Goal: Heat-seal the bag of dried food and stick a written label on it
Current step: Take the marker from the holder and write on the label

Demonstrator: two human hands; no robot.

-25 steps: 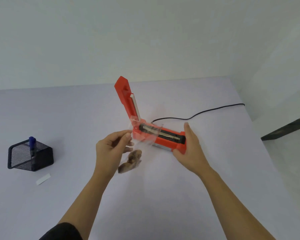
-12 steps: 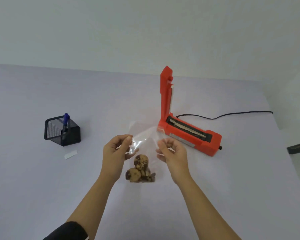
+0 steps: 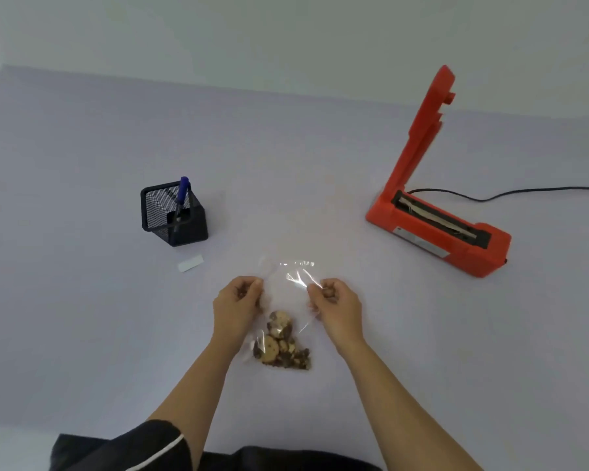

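Head view: fingers of left hand (image 3: 237, 305), right hand (image 3: 337, 305) pinch one bag (image 3: 288, 295); one sealer (image 3: 436, 232), one label (image 3: 190, 263).

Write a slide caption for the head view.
The left hand and right hand pinch the clear bag of dried food; red heat sealer stands open, label lies nearby.

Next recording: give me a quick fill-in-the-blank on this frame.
1. The ____ pen stands in the mesh holder.
2. The white label lies just in front of the ____.
3. The sealer has its arm raised: it is ____, not shut.
4. The left hand and right hand pinch the clear ____.
Missing: blue; holder; open; bag.
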